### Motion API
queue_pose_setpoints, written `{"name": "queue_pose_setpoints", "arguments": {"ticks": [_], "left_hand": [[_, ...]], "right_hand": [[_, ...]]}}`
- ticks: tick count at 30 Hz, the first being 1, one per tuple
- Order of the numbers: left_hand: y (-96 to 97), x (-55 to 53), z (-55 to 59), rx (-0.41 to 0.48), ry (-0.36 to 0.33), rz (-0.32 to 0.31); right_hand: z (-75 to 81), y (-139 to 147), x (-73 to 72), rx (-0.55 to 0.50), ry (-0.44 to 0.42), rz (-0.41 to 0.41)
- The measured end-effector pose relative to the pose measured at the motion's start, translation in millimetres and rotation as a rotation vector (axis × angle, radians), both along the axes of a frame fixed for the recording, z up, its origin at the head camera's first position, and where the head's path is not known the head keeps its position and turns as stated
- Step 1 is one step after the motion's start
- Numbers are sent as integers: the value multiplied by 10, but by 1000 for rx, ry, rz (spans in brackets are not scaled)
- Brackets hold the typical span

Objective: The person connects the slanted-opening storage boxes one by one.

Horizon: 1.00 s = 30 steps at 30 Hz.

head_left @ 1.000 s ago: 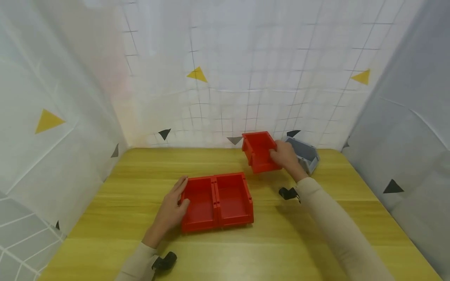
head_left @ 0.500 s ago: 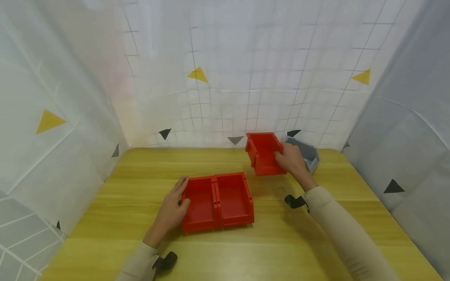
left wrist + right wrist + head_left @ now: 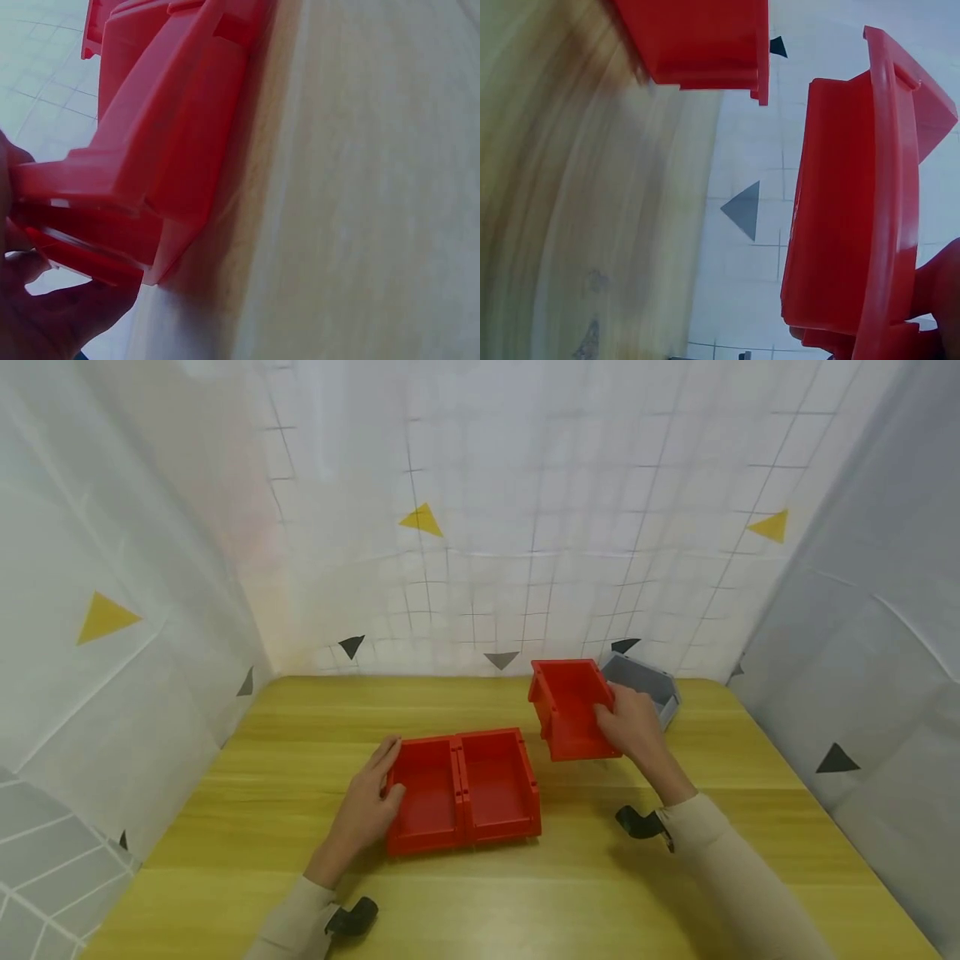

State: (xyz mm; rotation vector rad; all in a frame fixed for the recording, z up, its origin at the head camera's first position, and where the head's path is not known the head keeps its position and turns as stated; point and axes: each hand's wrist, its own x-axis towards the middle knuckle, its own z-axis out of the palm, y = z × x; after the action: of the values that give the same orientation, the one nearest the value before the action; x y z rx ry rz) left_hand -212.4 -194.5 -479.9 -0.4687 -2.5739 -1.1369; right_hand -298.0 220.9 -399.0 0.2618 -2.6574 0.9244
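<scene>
Two red storage bins stand side by side on the table, the left bin (image 3: 424,802) against the right bin (image 3: 495,777). My left hand (image 3: 363,803) grips the outer wall of the left bin, thumb on the inside and fingers along the outside. In the left wrist view that wall (image 3: 161,127) rises from the tabletop beside the hand. A third red bin (image 3: 572,714) hangs above the table, behind and right of the pair. My right hand (image 3: 633,722) pinches its right wall, thumb inside. The right wrist view shows this raised bin (image 3: 832,202) apart from the table.
A grey bin (image 3: 637,677) lies at the back right, partly hidden by the right hand. The wooden table (image 3: 480,906) ends at a white sheet (image 3: 480,568) behind, with more sheeting at both sides. Small black cameras (image 3: 352,917) are strapped to both wrists.
My right hand has brought the raised red bin nearer to me and slightly to the right. The left hand and the two bins on the table have stayed in place.
</scene>
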Motion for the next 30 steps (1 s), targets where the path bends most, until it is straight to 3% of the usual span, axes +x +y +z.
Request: {"name": "queue_pose_setpoints", "arguments": {"ticks": [11, 30], "left_hand": [[0, 5, -6, 15, -9, 2], [15, 11, -3, 27, -10, 8]], "right_hand": [[-14, -19, 248, 22, 43, 5], [-73, -15, 451, 70, -8, -9]]}}
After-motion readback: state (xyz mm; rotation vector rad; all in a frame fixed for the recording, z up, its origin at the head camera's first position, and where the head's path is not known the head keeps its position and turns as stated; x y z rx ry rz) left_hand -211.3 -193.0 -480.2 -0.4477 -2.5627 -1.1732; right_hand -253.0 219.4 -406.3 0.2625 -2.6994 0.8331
